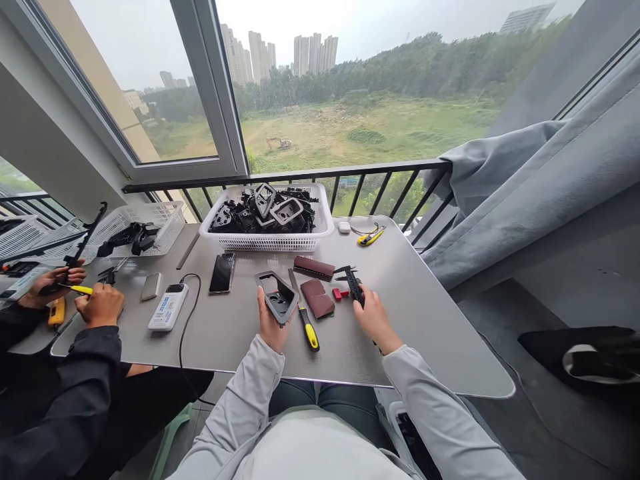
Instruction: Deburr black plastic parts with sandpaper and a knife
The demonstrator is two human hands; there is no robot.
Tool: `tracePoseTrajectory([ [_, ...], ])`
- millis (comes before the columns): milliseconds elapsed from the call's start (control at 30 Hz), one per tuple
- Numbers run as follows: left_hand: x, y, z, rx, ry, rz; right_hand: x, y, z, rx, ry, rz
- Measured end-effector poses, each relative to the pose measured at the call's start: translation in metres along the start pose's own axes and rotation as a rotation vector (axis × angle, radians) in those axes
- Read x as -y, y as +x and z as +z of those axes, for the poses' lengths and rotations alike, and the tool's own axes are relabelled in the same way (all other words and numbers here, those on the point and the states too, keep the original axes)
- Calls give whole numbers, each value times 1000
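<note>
1. My left hand (270, 320) is closed around the near end of a dark plastic frame (277, 298), holding it tilted up above the steel table (425, 333).
2. My right hand (376, 319) is partly closed on a dark caliper (353, 285), right of the frame. Its jaws point left, toward the frame, but do not touch it.
3. Handling, my judgement: I should hold the frame low and steady, with my fingers away from the edge I am working near. The caliper is best held square to that edge, without forcing the jaws.
4. Between my hands lie a yellow-handled blade (306, 327), two brown sanding pads (315, 298) and a red block (340, 294).
5. Far on the table, a white basket (325, 227) holds black plastic parts. A yellow utility knife (371, 235) lies to its right.
6. To the left are a phone (223, 273) and a power bank (168, 307). Further left, a co-worker's hand (103, 305) holds a yellow-handled tool.
</note>
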State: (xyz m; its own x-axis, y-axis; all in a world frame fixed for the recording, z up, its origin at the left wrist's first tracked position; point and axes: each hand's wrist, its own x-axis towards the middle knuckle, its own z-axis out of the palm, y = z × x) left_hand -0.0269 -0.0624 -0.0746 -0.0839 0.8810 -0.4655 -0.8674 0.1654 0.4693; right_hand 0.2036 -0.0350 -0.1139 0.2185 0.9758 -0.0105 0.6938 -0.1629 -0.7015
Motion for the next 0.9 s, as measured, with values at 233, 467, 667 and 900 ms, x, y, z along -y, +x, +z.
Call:
tracePoseTrajectory([
  [233, -4, -12, -5, 11, -130, -78, -5, 8, -9, -59, 159, 85],
  [467, -8, -15, -14, 1, -127, -62, -46, 4, -12, -175, 227, 190],
  [667, 0, -15, -18, 21, -122, -68, -57, -2, -10, -235, 90, 191],
  [900, 10, -28, -19, 97, -40, -149, 30, -59, 2, 66, 221, -610],
])
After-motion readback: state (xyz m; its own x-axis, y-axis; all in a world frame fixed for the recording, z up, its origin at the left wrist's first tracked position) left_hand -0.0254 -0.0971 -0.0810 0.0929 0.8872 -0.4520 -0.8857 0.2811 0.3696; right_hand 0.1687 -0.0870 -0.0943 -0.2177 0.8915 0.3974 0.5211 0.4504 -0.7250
